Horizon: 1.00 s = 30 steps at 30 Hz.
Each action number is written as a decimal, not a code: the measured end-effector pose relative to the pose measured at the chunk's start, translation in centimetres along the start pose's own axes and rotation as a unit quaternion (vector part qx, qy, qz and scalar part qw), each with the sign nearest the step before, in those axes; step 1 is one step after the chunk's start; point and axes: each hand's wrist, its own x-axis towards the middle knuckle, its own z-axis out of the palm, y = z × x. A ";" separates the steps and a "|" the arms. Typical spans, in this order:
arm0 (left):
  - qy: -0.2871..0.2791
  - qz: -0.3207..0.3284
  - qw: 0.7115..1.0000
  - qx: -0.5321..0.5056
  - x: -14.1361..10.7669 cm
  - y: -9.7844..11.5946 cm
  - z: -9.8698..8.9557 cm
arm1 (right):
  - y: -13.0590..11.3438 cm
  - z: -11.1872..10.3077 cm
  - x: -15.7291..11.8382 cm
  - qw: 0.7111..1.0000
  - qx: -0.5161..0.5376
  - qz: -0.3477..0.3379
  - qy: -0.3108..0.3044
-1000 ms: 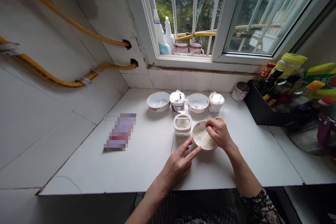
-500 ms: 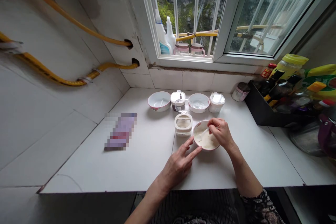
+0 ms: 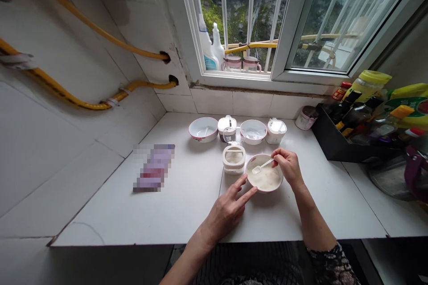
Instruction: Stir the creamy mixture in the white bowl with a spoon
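My right hand [image 3: 288,167] pinches the handle of a small white spoon [image 3: 262,167] over a bowl [image 3: 267,182] of whitish, powdery or grainy stuff. The spoon's scoop shows near the bowl's left side; whether it touches the contents I cannot tell. With fingers stretched out and spread, my left hand [image 3: 230,207] rests its fingertips against the bowl's left and near rim. Just left of the bowl stands an open white seasoning jar [image 3: 234,164] with its clear lid [image 3: 234,135] tipped back.
Along the back stand a floral bowl [image 3: 203,130], a lidded jar [image 3: 227,124], another bowl [image 3: 253,132] and a second white jar [image 3: 276,131]. A black box of bottles [image 3: 354,149] occupies the right side. A blurred purple item [image 3: 154,168] lies left.
My right hand has shifted slightly right and the spoon has lifted, so its scoop now shows above the contents. My left hand stays at the rim.
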 end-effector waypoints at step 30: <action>0.000 0.000 1.000 -0.010 0.2 0.1 -0.1 | -0.2 -0.5 -0.4 0.948 -0.160 -0.265 0.077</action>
